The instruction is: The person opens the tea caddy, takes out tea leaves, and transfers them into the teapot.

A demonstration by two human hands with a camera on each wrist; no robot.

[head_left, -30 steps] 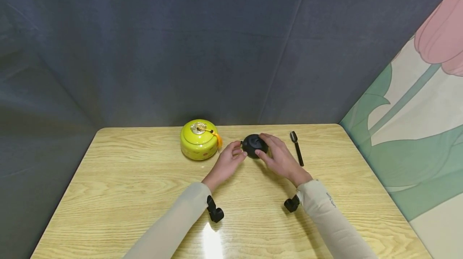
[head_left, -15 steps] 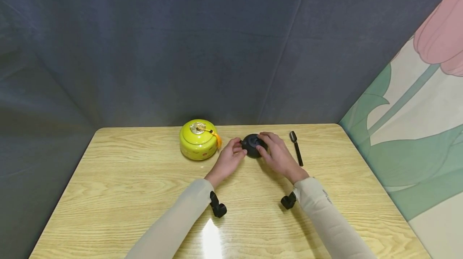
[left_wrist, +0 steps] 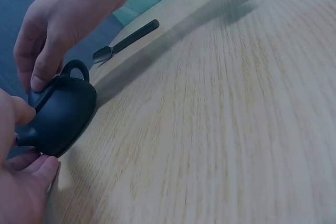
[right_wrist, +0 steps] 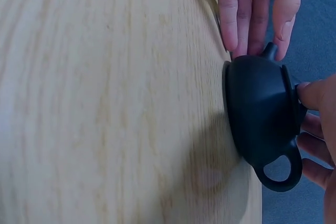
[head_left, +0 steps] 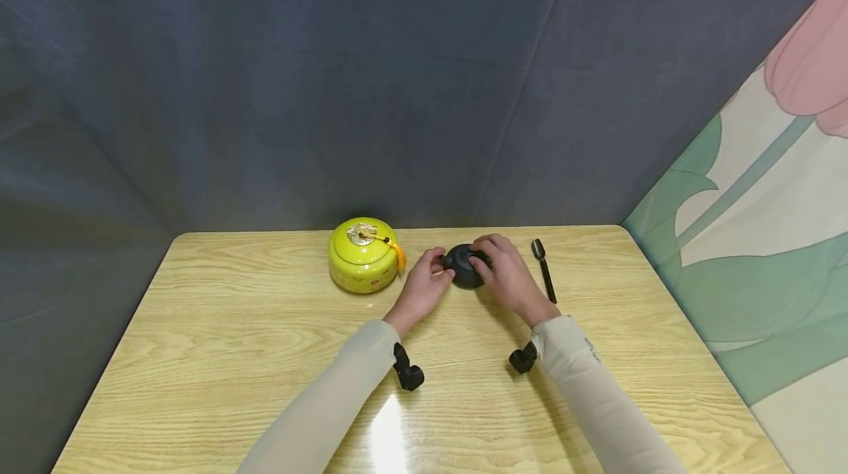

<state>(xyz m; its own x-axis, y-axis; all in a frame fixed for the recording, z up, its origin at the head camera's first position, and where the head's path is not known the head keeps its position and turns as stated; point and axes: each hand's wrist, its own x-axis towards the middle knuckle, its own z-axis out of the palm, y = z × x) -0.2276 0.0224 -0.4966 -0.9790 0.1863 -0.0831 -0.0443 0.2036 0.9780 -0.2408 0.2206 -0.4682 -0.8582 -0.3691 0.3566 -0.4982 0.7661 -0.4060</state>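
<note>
A small dark teapot (head_left: 467, 277) sits on the wooden table between both hands, seen from the side in the wrist views. Its loop handle (right_wrist: 297, 170) points away from the left hand. My right hand (head_left: 509, 279) reaches over the top and pinches the teapot lid (right_wrist: 288, 97) by its knob, which the thumb and fingers mostly hide. On the spout side, my left hand (head_left: 420, 288) touches the pot with fairly straight fingers. The short spout (right_wrist: 270, 51) lies between that thumb and the other fingers.
A yellow-green lidded jar (head_left: 361, 266) with an orange tassel (head_left: 400, 256) stands left of the hands. To the right lies a small dark scoop (head_left: 544, 270). A dark curtain (head_left: 331, 91) hangs behind the table (head_left: 232, 349), and a flower-patterned cloth (head_left: 782, 253) borders its right side.
My right hand has shifted slightly left, its thumb and fingers drawing in from the pot's edge to the lid's knob. The left hand has edged slightly forward at the spout. Jar and scoop stay put.
</note>
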